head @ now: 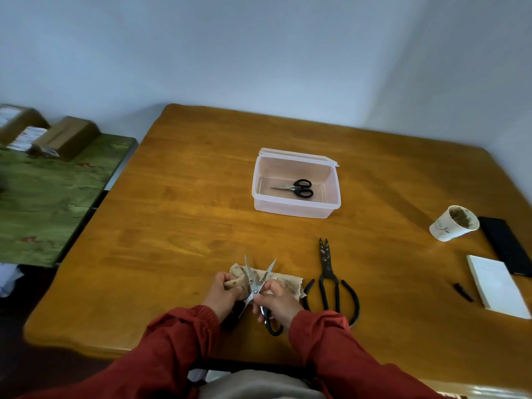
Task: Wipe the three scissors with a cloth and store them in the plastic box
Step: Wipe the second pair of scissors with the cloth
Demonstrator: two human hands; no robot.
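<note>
Item 1: silver-bladed scissors [255,287], blades spread in a V, tips pointing away, held at the near edge of the wooden surface [187,211].
Left grip [226,292]: fingers curled round the stained cloth [288,279] just left of the blades.
Right grip [277,300]: fingers pinching the silver-bladed scissors just below the pivot, 1 black handle loop showing beneath.
The cloth lies under the blades, touching them.
Item 2: small black-handled scissors [299,188], closed, lying flat inside the clear plastic box [296,208], lid hinged back, mid-surface.
Item 3: large black scissors [328,272], lying just right of the cloth, tips away.
Far right: paper cup [449,226], black phone [503,243], white notepad [495,286].
</note>
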